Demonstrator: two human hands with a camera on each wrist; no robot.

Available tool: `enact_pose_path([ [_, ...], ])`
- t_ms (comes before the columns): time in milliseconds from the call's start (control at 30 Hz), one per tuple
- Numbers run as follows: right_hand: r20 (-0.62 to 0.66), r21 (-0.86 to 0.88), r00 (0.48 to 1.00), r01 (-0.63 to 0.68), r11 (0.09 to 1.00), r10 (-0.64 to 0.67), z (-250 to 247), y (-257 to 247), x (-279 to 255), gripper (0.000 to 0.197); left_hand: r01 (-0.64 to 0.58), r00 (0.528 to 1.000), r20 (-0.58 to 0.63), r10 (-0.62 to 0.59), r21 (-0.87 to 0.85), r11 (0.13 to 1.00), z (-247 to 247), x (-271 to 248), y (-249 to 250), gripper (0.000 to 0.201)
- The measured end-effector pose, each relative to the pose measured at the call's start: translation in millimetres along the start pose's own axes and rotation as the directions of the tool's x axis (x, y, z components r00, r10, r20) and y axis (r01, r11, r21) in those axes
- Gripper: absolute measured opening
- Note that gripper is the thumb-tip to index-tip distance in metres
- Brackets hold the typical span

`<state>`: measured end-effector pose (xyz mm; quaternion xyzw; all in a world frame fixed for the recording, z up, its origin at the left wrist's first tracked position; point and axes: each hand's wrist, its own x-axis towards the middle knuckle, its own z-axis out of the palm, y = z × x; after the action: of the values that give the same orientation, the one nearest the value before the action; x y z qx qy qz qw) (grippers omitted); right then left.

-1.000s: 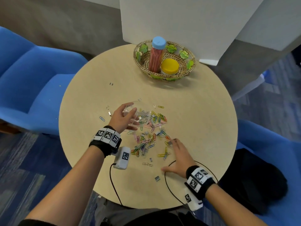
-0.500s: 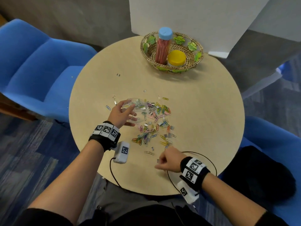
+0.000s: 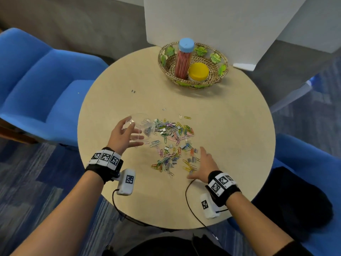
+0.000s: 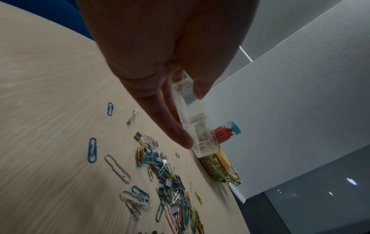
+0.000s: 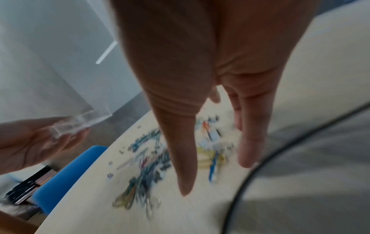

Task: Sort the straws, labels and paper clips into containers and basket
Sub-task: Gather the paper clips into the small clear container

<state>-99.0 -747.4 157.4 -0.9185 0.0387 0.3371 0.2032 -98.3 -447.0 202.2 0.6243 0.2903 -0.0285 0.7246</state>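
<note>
Holding a clear plastic container (image 3: 137, 126) tilted above the table's (image 3: 230, 145) left side, the left hand (image 3: 123, 134) has thumb and fingers curled around it; its long axis runs toward the far edge, where a woven basket (image 3: 224, 70) carries a blue-lidded jar of red straws (image 3: 183, 60) and a yellow-lidded jar (image 3: 198, 72). Colourful paper clips (image 3: 171, 143) lie scattered mid-table. The right hand (image 3: 203, 168), fingers straight and spread, rests at the pile's near edge.
</note>
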Motion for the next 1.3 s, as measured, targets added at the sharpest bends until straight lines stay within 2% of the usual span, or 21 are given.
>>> enact_pose_path([
  [33,0.036,0.023,0.999,-0.041,0.999,0.04,6.7,0.9,-2.0,0.135,0.002,1.0,0.009,-0.002,-0.004,1.0,0.3,3.2,0.6,0.044],
  [100,0.029,0.034,0.999,-0.044,0.998,0.043,22.1,-2.6,0.0,0.144,0.011,0.999,0.034,-0.01,-0.009,1.0,2.3,10.9,2.9,0.043],
  [167,-0.053,0.069,0.998,-0.035,0.997,0.039,30.1,-10.9,11.0,0.139,0.014,0.998,0.069,-0.013,-0.014,1.0,5.5,18.5,7.8,0.043],
  [267,-0.175,0.177,0.98,-0.068,0.982,0.1,27.7,-28.9,27.7,0.12,0.017,0.993,0.115,-0.014,-0.023,1.0,6.8,27.1,17.2,0.041],
  [367,-0.277,0.196,0.956,-0.045,0.98,0.099,28.6,-48.1,36.2,0.106,0.028,0.99,0.138,-0.024,-0.03,0.999,2.2,33.8,25.8,0.039],
  [400,-0.3,0.202,0.95,-0.03,0.979,0.091,30.0,-54.4,38.2,0.109,0.029,0.99,0.139,-0.025,-0.028,0.999,-0.7,36.3,28.5,0.04],
  [500,-0.306,0.191,0.949,-0.017,0.981,0.076,31.4,-70.2,48.3,0.135,0.038,0.991,0.132,-0.036,-0.012,0.999,-11.3,41.2,31.9,0.041],
  [567,-0.319,0.151,0.945,-0.031,0.988,0.078,24.8,-80.8,58.0,0.139,0.042,0.99,0.134,-0.042,0.002,0.999,-17.0,44.3,34.3,0.042],
  [700,-0.306,0.077,0.948,-0.061,0.995,0.082,12.1,-101.0,77.4,0.116,0.049,0.989,0.142,-0.052,0.025,0.998,-23.4,51.1,39.6,0.04],
  [867,-0.318,-0.053,0.943,0.082,0.995,-0.094,12.6,-113.2,80.2,0.054,0.047,0.986,0.156,-0.059,0.076,0.996,-23.1,62.2,37.2,0.038],
  [933,-0.319,-0.09,0.938,0.11,0.99,-0.134,10.4,-112.7,79.6,0.042,0.042,0.987,0.154,-0.057,0.097,0.994,-21.3,66.2,33.4,0.037],
  [1033,-0.295,-0.127,0.942,0.125,0.984,-0.158,2.8,-110.3,83.1,0.035,0.025,0.985,0.167,-0.046,0.124,0.992,-15.2,74.4,29.4,0.038],
  [1167,-0.266,-0.041,0.963,0.032,0.999,-0.042,-16.6,-104.1,87.4,0.011,0.065,0.976,0.198,-0.093,0.144,0.987,-3.6,76.7,22.9,0.039],
  [1233,-0.254,0.116,0.967,-0.003,0.993,0.032,-23.2,-99.2,87.7,0.008,0.091,0.969,0.215,-0.124,0.159,0.983,0.9,76.6,18.6,0.038],
  [1300,-0.209,0.328,0.976,0.01,0.945,0.062,-31.7,-97.7,85.4,0.0,0.101,0.963,0.229,-0.141,0.177,0.979,4.6,78.2,12.2,0.039],
])
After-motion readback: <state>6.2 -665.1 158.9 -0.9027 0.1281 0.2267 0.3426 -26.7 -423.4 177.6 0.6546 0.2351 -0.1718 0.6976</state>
